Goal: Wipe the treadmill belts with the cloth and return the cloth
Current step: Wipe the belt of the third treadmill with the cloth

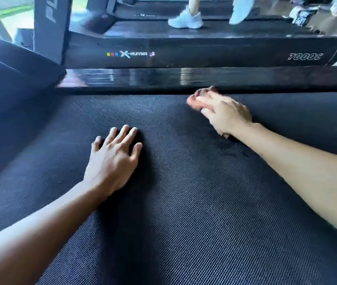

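Nearest me, the dark woven belt [184, 212] fills most of the view, and both bare forearms reach out over it from the lower corners. My left hand [113, 161] lies palm down on the belt, left of the middle, with its fingers [122, 132] straight and spread apart, holding nothing.

Further out and to the right, my right hand [227, 114] sits near the belt's far edge. Its fingers lie stretched and close together over a pinkish cloth [193, 102], pressing it down on the belt. The cloth is bunched, and only its far end shows past the fingertips. This patch is blurred, so I cannot make out the cloth's folds. The cloth lies just beside the glossy black rail [143, 78] that runs along the far side of the belt.

Beyond the rail stands another treadmill [204, 52] with white lettering on its side. On its deck are two white shoes [186, 19], cut off at the top of the view.
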Demonstrator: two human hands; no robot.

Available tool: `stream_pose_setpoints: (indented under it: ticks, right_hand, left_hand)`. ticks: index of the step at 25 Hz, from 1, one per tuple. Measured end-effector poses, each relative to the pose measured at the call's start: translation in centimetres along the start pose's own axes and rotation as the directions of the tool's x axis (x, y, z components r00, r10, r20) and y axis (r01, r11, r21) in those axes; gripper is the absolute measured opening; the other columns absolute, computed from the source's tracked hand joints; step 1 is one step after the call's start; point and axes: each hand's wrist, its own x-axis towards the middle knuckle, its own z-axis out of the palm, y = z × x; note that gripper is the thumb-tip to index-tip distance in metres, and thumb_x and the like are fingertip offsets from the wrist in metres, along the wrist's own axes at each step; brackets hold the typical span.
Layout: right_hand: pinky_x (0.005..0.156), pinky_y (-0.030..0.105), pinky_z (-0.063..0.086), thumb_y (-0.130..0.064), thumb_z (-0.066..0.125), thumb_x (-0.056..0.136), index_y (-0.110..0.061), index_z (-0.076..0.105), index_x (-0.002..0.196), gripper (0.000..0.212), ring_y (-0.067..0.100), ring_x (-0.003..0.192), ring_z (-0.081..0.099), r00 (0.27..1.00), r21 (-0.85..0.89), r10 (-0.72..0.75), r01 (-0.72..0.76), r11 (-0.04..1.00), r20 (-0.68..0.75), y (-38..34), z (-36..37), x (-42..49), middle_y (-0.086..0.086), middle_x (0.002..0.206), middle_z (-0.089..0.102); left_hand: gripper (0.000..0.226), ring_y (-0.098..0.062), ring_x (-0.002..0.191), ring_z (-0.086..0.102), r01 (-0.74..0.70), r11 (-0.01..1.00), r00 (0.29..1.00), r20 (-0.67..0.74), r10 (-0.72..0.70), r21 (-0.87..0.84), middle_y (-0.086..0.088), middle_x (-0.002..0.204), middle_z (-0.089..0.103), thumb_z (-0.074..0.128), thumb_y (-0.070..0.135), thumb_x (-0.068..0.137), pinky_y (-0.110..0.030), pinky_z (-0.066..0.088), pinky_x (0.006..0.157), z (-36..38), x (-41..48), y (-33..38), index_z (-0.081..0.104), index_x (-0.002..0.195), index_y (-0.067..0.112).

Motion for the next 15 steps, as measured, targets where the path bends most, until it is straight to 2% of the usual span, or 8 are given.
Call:
stream_pose_setpoints:
  ticks: [1,2,5,7,9,12,13,15]
  right_hand:
    - [0.111,0.043,0.036,-0.046,0.046,0.095,-0.050,0.040,0.140,0.046,0.021,0.137,0.040,0.992,0.039,-0.119,0.117,0.992,0.045,0.7,-0.2,-0.6,-0.015,0.155,0.033]
    - [0.112,0.042,0.035,-0.047,0.046,0.094,-0.052,0.039,0.140,0.046,0.018,0.138,0.039,0.992,0.058,-0.116,0.113,0.992,0.047,1.7,-0.9,-0.8,-0.017,0.156,0.030]
    - [0.112,0.038,0.032,-0.041,0.047,0.097,-0.045,0.041,0.142,0.046,0.021,0.138,0.037,0.972,0.022,0.228,-0.228,0.973,-0.049,1.0,-1.3,-2.4,-0.010,0.157,0.031]
    - [0.112,0.036,0.029,-0.040,0.048,0.097,-0.045,0.041,0.142,0.046,0.017,0.139,0.036,0.997,0.001,0.013,-0.013,1.000,-0.081,-1.9,-0.5,-5.0,-0.011,0.156,0.032]
    - [0.114,0.033,0.027,-0.041,0.050,0.097,-0.047,0.041,0.142,0.047,0.013,0.140,0.033,0.978,0.053,-0.207,0.208,0.977,-0.014,-2.1,-0.8,-6.3,-0.014,0.157,0.030]
    - [0.114,0.036,0.027,-0.039,0.047,0.098,-0.044,0.038,0.145,0.047,0.018,0.141,0.033,0.991,0.047,0.130,-0.130,0.990,-0.009,-1.3,-1.8,-5.2,-0.010,0.158,0.028]
    - [0.115,0.036,0.026,-0.039,0.046,0.098,-0.043,0.037,0.145,0.047,0.020,0.142,0.031,0.984,0.021,0.179,-0.178,0.984,-0.022,-2.2,-1.4,-5.6,-0.009,0.159,0.026]
    - [0.116,0.035,0.023,-0.042,0.045,0.098,-0.047,0.035,0.145,0.048,0.017,0.144,0.028,0.999,-0.026,-0.013,0.012,1.000,-0.032,-3.9,-0.3,-7.8,-0.012,0.159,0.024]
  left_hand:
    - [0.055,-0.013,0.148,0.011,-0.005,1.000,1.000,-0.004,0.005,0.001,0.013,0.160,0.018,0.028,0.050,0.099,-0.044,0.010,0.118,0.0,0.0,-0.1,0.025,0.151,0.033]
    - [0.054,-0.013,0.148,0.011,-0.011,1.000,1.000,-0.010,0.011,-0.002,0.013,0.160,0.019,0.028,0.050,0.099,-0.044,0.011,0.118,-0.1,0.1,-0.1,0.026,0.151,0.033]
    - [0.054,-0.014,0.148,0.013,-0.013,1.000,1.000,-0.014,0.013,-0.008,0.013,0.159,0.020,0.029,0.049,0.099,-0.045,0.011,0.118,0.0,0.0,-0.1,0.027,0.150,0.033]
    - [0.053,-0.015,0.148,0.014,-0.021,1.000,1.000,-0.022,0.021,-0.012,0.013,0.159,0.021,0.030,0.048,0.099,-0.046,0.012,0.117,0.0,0.0,0.0,0.028,0.150,0.032]
    - [0.053,-0.015,0.148,0.014,-0.022,1.000,0.999,-0.025,0.022,-0.015,0.012,0.159,0.022,0.031,0.048,0.100,-0.046,0.012,0.117,-0.1,0.1,-0.1,0.029,0.150,0.032]
    - [0.053,-0.015,0.147,0.015,-0.024,1.000,0.999,-0.027,0.024,-0.017,0.011,0.158,0.024,0.031,0.047,0.100,-0.046,0.012,0.117,-0.1,0.0,-0.1,0.031,0.150,0.031]
    - [0.052,-0.015,0.147,0.016,-0.021,1.000,0.999,-0.032,0.021,-0.015,0.011,0.158,0.025,0.031,0.047,0.100,-0.047,0.013,0.116,-0.1,-0.1,-0.1,0.031,0.149,0.030]
    - [0.052,-0.014,0.146,0.018,-0.038,0.999,0.999,-0.033,0.038,-0.003,0.010,0.157,0.026,0.032,0.047,0.100,-0.048,0.016,0.116,-0.1,-0.1,0.1,0.032,0.149,0.029]
